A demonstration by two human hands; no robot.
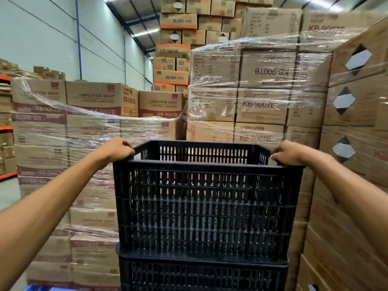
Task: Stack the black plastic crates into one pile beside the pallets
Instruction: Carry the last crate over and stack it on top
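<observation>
Shrink-wrapped cardboard boxes (262,106) stacked high w/ pale wall (42,38) at left.

left hand (117,151): arm reaching forward, fingers curling closed in a grip | right hand (288,153): arm reaching forward, fingers curling closed likewise

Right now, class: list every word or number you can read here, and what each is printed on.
"LUBRICATION AGENT": brown carton.
"KB-9007B": same carton's red band.
"KB-9007B": neighbouring carton.
"99.99% RATE": orange-banded carton.
"KB-9007B", upside down: wrapped carton.
Fine print on cartons: too blurred.
Black crate: no text.
</observation>
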